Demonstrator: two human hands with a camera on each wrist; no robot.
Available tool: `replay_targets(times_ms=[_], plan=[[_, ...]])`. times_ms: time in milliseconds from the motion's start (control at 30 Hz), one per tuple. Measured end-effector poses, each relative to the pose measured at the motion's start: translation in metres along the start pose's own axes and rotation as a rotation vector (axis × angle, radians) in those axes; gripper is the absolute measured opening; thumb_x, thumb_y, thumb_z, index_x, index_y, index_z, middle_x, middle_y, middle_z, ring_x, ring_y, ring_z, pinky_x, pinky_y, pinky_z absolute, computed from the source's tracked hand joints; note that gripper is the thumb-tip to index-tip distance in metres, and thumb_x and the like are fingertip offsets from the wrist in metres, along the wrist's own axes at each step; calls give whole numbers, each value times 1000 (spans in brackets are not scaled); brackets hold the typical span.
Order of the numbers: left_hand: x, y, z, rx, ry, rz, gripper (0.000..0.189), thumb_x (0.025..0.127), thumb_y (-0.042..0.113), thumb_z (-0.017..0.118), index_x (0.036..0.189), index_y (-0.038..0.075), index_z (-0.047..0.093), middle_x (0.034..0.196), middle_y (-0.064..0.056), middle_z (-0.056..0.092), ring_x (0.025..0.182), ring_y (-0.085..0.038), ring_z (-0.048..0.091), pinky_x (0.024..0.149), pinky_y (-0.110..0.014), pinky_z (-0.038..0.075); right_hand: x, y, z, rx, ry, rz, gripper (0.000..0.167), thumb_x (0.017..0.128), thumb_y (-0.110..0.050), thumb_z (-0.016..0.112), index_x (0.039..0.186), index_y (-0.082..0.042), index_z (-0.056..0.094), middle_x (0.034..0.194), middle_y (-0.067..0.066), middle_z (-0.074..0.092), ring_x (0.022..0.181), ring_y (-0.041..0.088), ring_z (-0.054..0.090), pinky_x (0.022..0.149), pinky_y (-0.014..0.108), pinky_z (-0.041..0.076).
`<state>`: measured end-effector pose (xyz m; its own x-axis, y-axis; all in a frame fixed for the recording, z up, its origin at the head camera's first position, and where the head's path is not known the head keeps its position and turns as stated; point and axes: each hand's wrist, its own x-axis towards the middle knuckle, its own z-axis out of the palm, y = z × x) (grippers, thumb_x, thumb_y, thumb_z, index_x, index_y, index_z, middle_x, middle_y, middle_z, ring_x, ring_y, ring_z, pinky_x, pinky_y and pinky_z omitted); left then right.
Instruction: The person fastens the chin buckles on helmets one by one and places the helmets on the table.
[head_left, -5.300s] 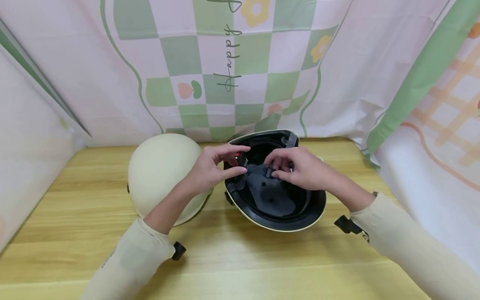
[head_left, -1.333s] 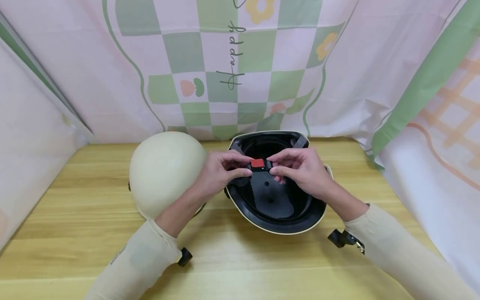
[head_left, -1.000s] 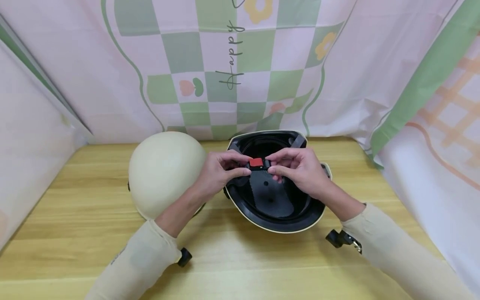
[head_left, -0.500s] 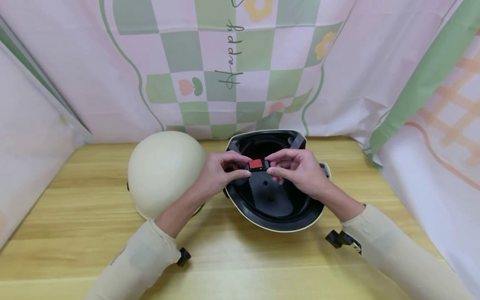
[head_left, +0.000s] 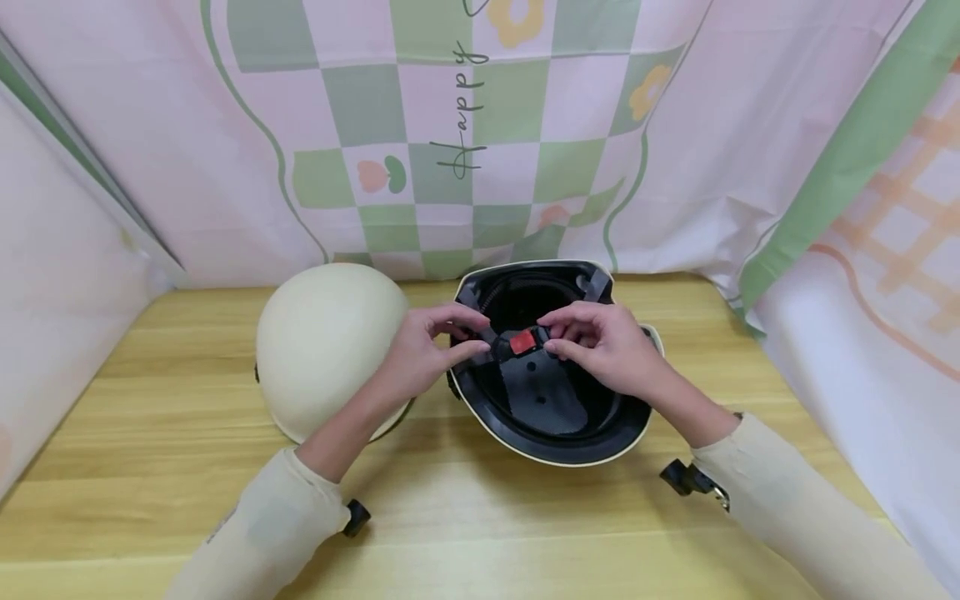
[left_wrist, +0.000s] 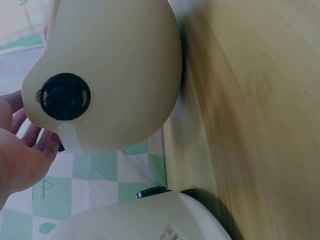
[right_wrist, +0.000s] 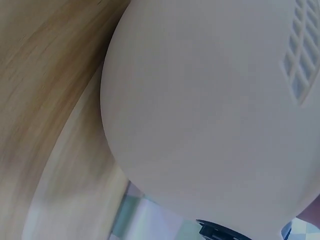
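Observation:
An upturned cream helmet (head_left: 577,454) with a black lining shows its inside in the head view. Across its opening lies a chin strap buckle (head_left: 522,341) with a red button, tilted with its right end higher. My right hand (head_left: 611,346) pinches the buckle's right end between thumb and fingers. Just left of the buckle, my left hand (head_left: 423,346) has its thumb and index finger spread apart, with a gap to the red button. The left wrist view has the left hand (left_wrist: 25,155) beside the helmet's rim, near a round black fitting (left_wrist: 65,97).
A second cream helmet (head_left: 330,350) sits dome up on the wooden table (head_left: 480,533), left of the upturned one. A patterned curtain (head_left: 435,100) hangs close behind both. Vent slots (right_wrist: 305,50) show on the shell in the right wrist view.
The red-buttoned buckle, earlier in two parts, was joined between both hands by 1.3 s ago. Now my left hand has let go and drawn left, and the buckle has dropped slightly and tilted.

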<state>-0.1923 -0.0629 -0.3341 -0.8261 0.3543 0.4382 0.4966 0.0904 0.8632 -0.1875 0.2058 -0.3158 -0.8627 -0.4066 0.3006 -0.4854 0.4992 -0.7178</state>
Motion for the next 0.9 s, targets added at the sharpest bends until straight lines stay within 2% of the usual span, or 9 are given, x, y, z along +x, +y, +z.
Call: replay_targets(times_ms=[133,300,367,467,633,767,900], plan=[[-2,3,-5,-19,46,0,18,88,-9,77,105,-11,73,104,-23,73,93,-25,69,85,-30,57,2,-2,3,-120,-10,-15,20,90,-2,80,110,-2,77,89,5,71,76,14,64,65,21,53],[-4,6,-9,-27,106,-15,17,89,-9,75,105,-12,72,100,-22,73,89,-13,68,83,-26,55,3,-2,5,-163,-29,-8,19,89,-2,80,108,-1,77,87,5,72,75,15,65,65,22,53],[-5,7,-11,-27,119,-18,16,89,-9,75,105,-12,72,98,-22,73,89,-15,67,82,-28,55,3,-2,5,-162,-41,15,19,90,-2,79,109,-1,76,87,5,72,74,15,65,64,23,53],[-6,7,-12,2,127,-18,19,89,-10,75,108,-11,72,100,-23,72,93,-25,68,83,-33,56,3,-2,5,-153,-61,38,21,91,-2,78,112,0,75,88,4,72,75,15,66,64,24,54],[-9,2,-14,120,122,-15,35,87,-9,78,120,-9,69,113,-23,68,108,-39,63,88,-51,56,2,-2,3,-125,-71,26,23,92,-2,77,115,0,74,91,4,73,77,16,68,66,25,54],[-10,-1,-15,151,103,-22,43,87,-7,78,129,-7,65,118,-23,64,112,-40,62,90,-59,55,-2,-3,-2,-70,-53,10,23,93,-4,77,116,-1,74,92,3,73,79,14,68,68,24,55],[-12,-1,-16,157,95,-34,44,89,-5,78,131,-6,64,121,-22,64,112,-35,62,90,-54,56,-9,-5,-9,-25,17,-81,24,92,1,77,115,-1,74,90,5,73,76,11,67,64,22,55]])
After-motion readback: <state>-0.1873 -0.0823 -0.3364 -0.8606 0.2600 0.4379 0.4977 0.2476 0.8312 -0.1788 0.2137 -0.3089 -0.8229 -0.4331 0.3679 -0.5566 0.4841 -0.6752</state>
